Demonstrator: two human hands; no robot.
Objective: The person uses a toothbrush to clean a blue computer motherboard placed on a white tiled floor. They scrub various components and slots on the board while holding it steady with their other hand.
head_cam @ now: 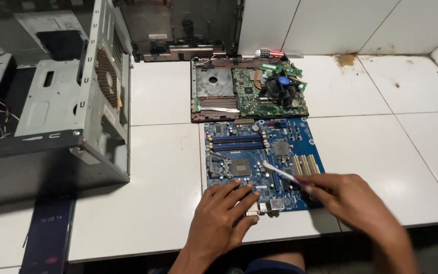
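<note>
Nearest to me, the person's left hand (222,217) is lying flat, fingers spread and gripping nothing, pressing down on the near edge of the blue desktop motherboard (262,161), right over the metal port block at that edge. The right hand (351,200) is coming in from the right side, its fingers closed in a pinch around the handle of a small white brush (281,174), something like a toothbrush. The brush's long axis is running diagonally, from the hand at the near right up and away to the left, and its white head is hovering over or touching the board just to the right of the square processor socket (240,167); I cannot tell whether it is actually in contact. So the socket is lying to the left of the brush tip and slightly beyond the left hand's fingertips, with the right hand the only one carrying a tool. The board itself is sitting flat on the white tiled floor (158,167), its long side pointing away from the person. Just beyond it, almost touching its far edge, a stripped laptop base (214,91) is lying with its green board and a round cooling fan (282,83) exposed. Off to the left, well apart, an open grey computer case (72,101) is standing, and a dark phone (49,231) is lying in front of it.
</note>
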